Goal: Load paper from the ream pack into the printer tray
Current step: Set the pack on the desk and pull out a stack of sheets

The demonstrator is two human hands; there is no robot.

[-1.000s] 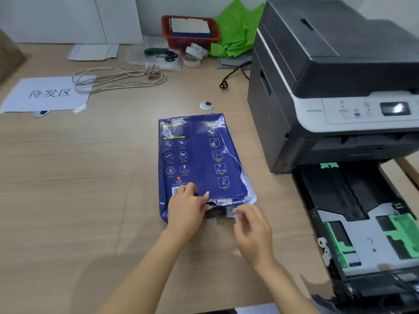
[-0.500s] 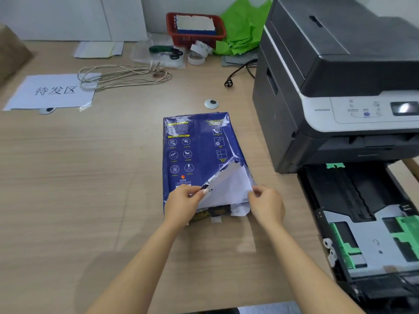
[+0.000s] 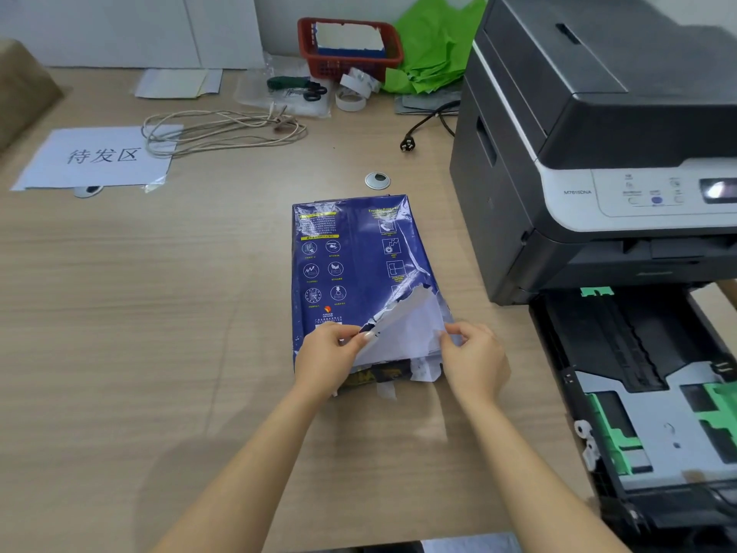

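A dark blue ream pack (image 3: pixel 351 265) lies flat on the wooden desk, its near right corner torn so white paper (image 3: pixel 406 333) shows. My left hand (image 3: pixel 327 361) pinches the torn blue wrapper flap at the pack's near edge. At the pack's near right corner, my right hand (image 3: pixel 474 361) pinches the other side of the torn wrapper. The grey and black printer (image 3: pixel 590 153) stands at the right. Its paper tray (image 3: pixel 654 397) is pulled out toward me, with green guides and no paper in it.
A printed white sign (image 3: pixel 99 157), a coil of beige cord (image 3: pixel 223 129), a black plug (image 3: pixel 406 145), tape rolls (image 3: pixel 351 99), scissors (image 3: pixel 297 87), a red basket (image 3: pixel 349 45) and green tissue (image 3: pixel 434 45) lie at the back. A round grommet (image 3: pixel 377 180) sits beyond the pack.
The wrapper's near right corner has been torn open and peeled back, baring white paper. My right hand moved up from the pack's near end to its right corner.
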